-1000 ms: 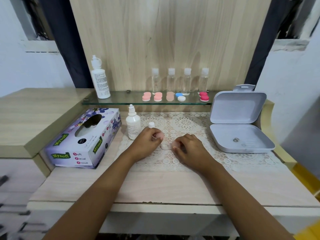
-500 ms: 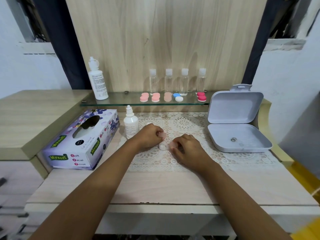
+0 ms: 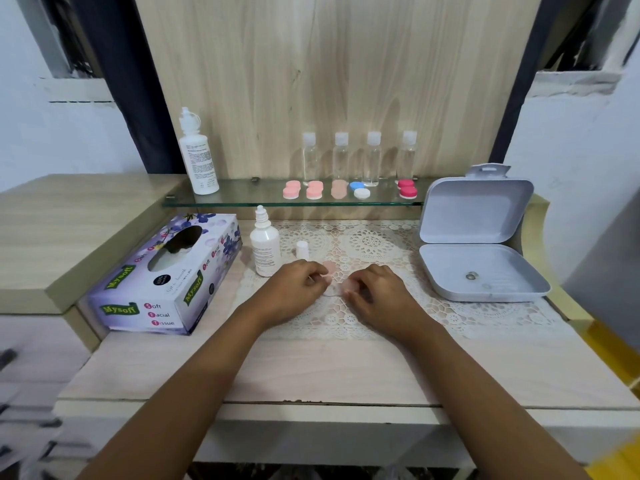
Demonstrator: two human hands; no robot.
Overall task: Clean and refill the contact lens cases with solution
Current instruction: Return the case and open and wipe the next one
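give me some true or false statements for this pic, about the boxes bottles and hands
1. The grey box is open. True.
2. The tissue box lies right of the grey box. False: it lies to its left.
3. Four clear bottles stand on the glass shelf. True.
4. The left hand holds the dropper bottle. False: the bottle stands free; the left hand and the right hand both pinch the pale pink lens case.

Pale lens case point(image 3: 333, 291) largely hidden, drawers point(image 3: 20, 375) blurred, solution bottle point(image 3: 265, 249) print unreadable
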